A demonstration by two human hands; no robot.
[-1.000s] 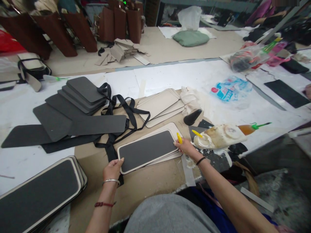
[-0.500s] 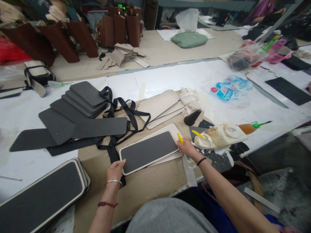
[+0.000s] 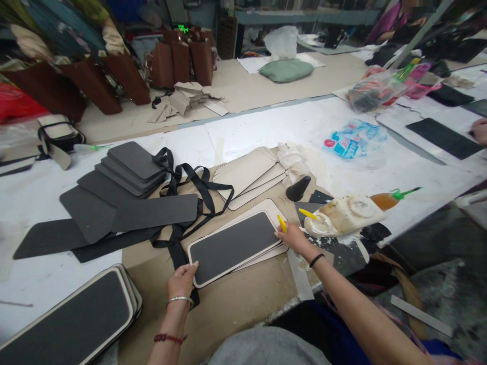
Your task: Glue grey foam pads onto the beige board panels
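A dark grey panel (image 3: 233,248) with a cream border and rounded corners lies between my hands on a small stack of cream panels (image 3: 262,257). My left hand (image 3: 181,282) is closed on its left end, thumb on top. At the right end, my right hand (image 3: 292,236) pinches the edge and also holds a short yellow stick (image 3: 282,223), its tip pointing up. Just right of that hand lies a cut-open white bottle (image 3: 335,215) smeared with white paste, a second yellow stick (image 3: 307,213) resting in its mouth. Black straps (image 3: 203,177) run behind the panel.
Dark grey pieces (image 3: 152,213) are fanned out at left; finished-looking bordered panels (image 3: 76,319) are stacked at front left. Behind lie cream panels (image 3: 247,175), a black cone (image 3: 298,188) and an amber bottle (image 3: 388,201). A co-worker's gloved hands (image 3: 114,40) are at the brown bags (image 3: 89,81).
The view has shifted slightly, so the table sits a little lower in the picture. Both hands keep their grip on the panel. The co-worker's gloved hands across the table have moved.
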